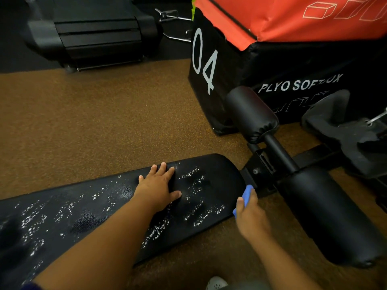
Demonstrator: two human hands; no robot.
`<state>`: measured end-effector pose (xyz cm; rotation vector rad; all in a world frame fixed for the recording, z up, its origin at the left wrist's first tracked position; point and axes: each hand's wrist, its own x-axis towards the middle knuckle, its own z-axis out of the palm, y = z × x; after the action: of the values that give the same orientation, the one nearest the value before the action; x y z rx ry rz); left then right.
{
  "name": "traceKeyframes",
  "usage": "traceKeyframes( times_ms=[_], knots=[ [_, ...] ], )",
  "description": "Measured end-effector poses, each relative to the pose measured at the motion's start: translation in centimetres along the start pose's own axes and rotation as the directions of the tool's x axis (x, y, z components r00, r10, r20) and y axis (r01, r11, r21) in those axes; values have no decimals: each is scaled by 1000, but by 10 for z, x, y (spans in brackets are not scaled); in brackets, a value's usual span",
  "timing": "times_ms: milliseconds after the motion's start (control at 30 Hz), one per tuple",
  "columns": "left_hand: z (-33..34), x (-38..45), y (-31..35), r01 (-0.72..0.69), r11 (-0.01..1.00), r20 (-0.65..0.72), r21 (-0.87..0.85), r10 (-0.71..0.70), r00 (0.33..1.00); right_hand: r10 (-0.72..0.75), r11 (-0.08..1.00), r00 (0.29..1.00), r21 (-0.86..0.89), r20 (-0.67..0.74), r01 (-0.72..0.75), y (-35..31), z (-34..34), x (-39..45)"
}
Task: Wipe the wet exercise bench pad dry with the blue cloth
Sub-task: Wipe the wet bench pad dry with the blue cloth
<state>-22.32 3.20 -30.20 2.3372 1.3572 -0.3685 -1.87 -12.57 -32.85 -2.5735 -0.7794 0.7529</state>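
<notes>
The black exercise bench pad point(88, 210) runs from the lower left to the centre, speckled with white water droplets along its length. My left hand point(158, 188) rests flat on the pad near its far end, fingers straight and spread. My right hand point(250, 216) grips the blue cloth point(246, 194) at the pad's right end edge. Most of the cloth is hidden inside my fingers.
Two black foam rollers point(252, 113) point(328, 212) on the bench frame stand right of the pad. A black and red plyo soft box point(272, 59) marked 04 sits behind. A black machine base point(94, 32) is at the far left. Brown speckled floor point(104, 122) surrounds the bench.
</notes>
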Motion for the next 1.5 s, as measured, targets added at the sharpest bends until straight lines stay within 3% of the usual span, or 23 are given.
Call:
traceKeyframes(
  times_ms=[100, 200, 500, 567, 700, 767, 800, 900, 967, 1067, 1200, 1233, 1367, 1433, 1500],
  knots=[
    [1, -2, 0, -2, 1000, 1, -5, 2, 1000, -134, 975, 980, -197, -146, 104, -8, 3, 15],
    [1, -1, 0, -3, 1000, -3, 1, 3, 1000, -253, 932, 950, -308, -183, 189, -25, 5, 39],
    [1, 0, 1, 5, 1000, 9, 7, -5, 1000, -465, 789, 882, -419, 71, 450, -95, 10, 89],
    [1, 1, 1, 5, 1000, 5, 7, -5, 1000, -534, 736, 835, -414, 131, 536, -102, 11, 88],
    [2, 0, 0, 7, 1000, -3, 3, -7, 1000, -703, 554, 652, -355, 284, 753, -99, 14, 76],
    [2, 0, 0, 5, 1000, -3, 2, -5, 1000, -733, 533, 616, -319, 289, 784, -88, 9, 77],
    [2, -1, 0, 3, 1000, -4, 3, -3, 1000, -727, 554, 632, -315, 268, 771, -83, 6, 80],
    [2, 0, 0, 1, 1000, -2, 7, -1, 1000, -581, 714, 798, -370, 160, 595, -81, 5, 83],
    [2, 0, 0, -2, 1000, -3, 9, 2, 1000, -499, 764, 862, -425, 86, 485, -93, 15, 76],
    [2, 0, 0, 4, 1000, -7, 12, -4, 1000, -583, 715, 807, -409, 99, 567, -106, 30, 55],
    [1, -1, 1, 6, 1000, -2, 5, -6, 1000, -752, 555, 615, -274, 238, 785, -80, 14, 51],
    [1, -1, 1, 3, 1000, -5, 4, -3, 1000, -750, 557, 622, -291, 224, 777, -72, 9, 57],
    [2, -1, -1, -6, 1000, -4, 6, 6, 1000, -545, 764, 835, -363, 78, 533, -77, 10, 67],
    [2, -1, -1, -6, 1000, -5, 11, 6, 1000, -558, 751, 827, -380, 72, 540, -88, 21, 55],
    [2, -1, -1, -3, 1000, -10, 9, 3, 1000, -672, 657, 724, -326, 154, 679, -83, 24, 43]
  ],
)
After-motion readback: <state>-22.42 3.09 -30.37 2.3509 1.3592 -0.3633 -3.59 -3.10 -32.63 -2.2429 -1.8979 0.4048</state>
